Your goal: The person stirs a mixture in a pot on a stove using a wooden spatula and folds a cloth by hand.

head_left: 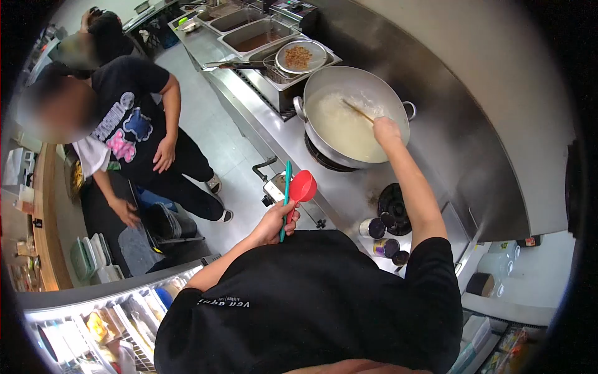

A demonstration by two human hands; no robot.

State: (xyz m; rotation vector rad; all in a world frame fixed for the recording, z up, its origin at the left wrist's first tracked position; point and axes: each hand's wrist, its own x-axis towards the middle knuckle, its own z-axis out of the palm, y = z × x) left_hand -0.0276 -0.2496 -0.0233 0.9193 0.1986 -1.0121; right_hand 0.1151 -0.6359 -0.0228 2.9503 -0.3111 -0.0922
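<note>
A large metal wok [324, 153] with two loop handles stands on a burner, holding pale, cloudy liquid [336, 124]. My right hand [387, 131] is closed round a thin wooden stick [358, 111], whose far end dips into the liquid. Away from the wok, over the counter's front edge, my left hand [274, 223] grips a red ladle [303, 186] together with a teal utensil [287, 187], both pointing up from the fist.
Left of the wok, a strainer of brown bits [299, 57] rests over metal containers [258, 38]. Several dark-lidded jars [376, 228] stand near a bare burner [392, 209]. A co-worker [131, 118] stands across the aisle at left; another person [109, 37] is behind.
</note>
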